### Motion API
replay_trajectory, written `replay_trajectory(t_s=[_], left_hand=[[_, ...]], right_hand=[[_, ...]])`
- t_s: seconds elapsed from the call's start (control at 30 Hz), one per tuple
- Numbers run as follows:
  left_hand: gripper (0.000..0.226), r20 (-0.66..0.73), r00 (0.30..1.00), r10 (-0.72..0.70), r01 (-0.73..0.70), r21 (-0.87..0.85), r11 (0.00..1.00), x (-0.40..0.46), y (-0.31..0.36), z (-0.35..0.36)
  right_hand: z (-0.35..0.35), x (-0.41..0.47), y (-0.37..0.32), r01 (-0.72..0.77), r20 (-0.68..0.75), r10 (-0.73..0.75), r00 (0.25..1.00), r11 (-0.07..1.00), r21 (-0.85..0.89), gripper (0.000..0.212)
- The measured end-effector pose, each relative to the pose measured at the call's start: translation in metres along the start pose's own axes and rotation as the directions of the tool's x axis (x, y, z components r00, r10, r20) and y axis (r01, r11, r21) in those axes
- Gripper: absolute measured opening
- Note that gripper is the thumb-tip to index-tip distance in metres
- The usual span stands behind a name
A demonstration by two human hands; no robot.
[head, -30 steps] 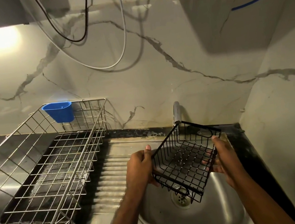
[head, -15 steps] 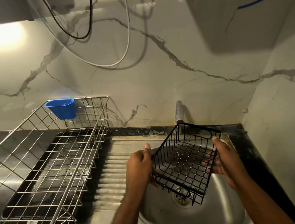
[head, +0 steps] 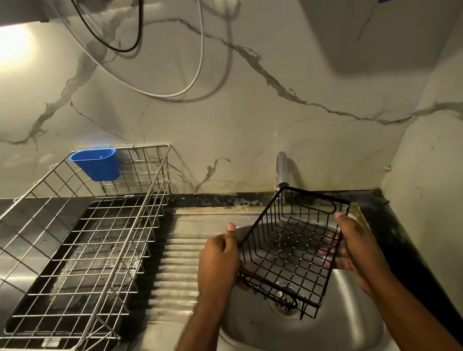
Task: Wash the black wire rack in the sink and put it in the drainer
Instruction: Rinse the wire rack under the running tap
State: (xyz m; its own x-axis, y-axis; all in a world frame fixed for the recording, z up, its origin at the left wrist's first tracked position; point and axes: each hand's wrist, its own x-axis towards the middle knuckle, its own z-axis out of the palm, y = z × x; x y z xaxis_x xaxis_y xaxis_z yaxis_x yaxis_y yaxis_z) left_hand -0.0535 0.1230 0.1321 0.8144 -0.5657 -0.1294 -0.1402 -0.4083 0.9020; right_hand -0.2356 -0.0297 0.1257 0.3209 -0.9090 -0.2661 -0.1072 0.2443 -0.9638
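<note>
I hold the black wire rack (head: 293,250), a small basket, tilted over the steel sink (head: 344,322). My left hand (head: 219,260) grips its left rim, thumb up along the edge. My right hand (head: 349,244) holds the right side, fingers showing through the wires underneath. The rack's far end sits right under the tap (head: 281,170), and a thin stream of water runs through it. The silver wire drainer (head: 68,253) stands on a black tray to the left of the sink.
A blue plastic cup (head: 96,164) hangs on the drainer's back rim. The ribbed steel draining board (head: 172,270) lies between drainer and sink. The sink drain (head: 284,303) shows below the rack. Cables hang on the marble wall behind; a side wall stands close on the right.
The view has tipped down slightly. Both hands keep the same grip, and the rack stays tilted under the tap, hardly shifted.
</note>
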Motion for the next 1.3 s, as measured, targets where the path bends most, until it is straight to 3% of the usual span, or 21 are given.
replay_trajectory(t_s=[0.53, 0.9, 1.03, 1.13, 1.3], left_hand=[[0.053, 0.014, 0.999, -0.041, 0.041, -0.018, 0.999, 0.001, -0.005, 0.004], [0.049, 0.011, 1.0, 0.005, -0.005, -0.004, 1.0, 0.005, -0.004, 0.008], [0.043, 0.024, 0.999, 0.028, -0.027, -0.013, 1.0, 0.007, -0.005, 0.01], [0.042, 0.028, 0.999, 0.044, -0.043, -0.018, 0.999, 0.008, -0.004, 0.011], [0.039, 0.032, 0.999, 0.042, -0.04, -0.072, 0.997, 0.01, -0.001, 0.011]], right_hand=[[-0.005, 0.002, 0.004, 0.029, 0.003, -0.029, 1.0, 1.0, 0.006, 0.008], [-0.005, 0.008, 0.003, 0.033, -0.023, -0.033, 0.999, 0.999, 0.009, 0.006], [-0.006, 0.014, 0.004, 0.019, -0.039, -0.018, 0.999, 0.999, 0.027, 0.014], [-0.007, 0.017, 0.006, 0.006, -0.041, -0.005, 0.999, 1.0, 0.021, 0.045], [-0.011, 0.021, 0.007, 0.005, -0.036, -0.004, 0.999, 0.999, 0.032, 0.047]])
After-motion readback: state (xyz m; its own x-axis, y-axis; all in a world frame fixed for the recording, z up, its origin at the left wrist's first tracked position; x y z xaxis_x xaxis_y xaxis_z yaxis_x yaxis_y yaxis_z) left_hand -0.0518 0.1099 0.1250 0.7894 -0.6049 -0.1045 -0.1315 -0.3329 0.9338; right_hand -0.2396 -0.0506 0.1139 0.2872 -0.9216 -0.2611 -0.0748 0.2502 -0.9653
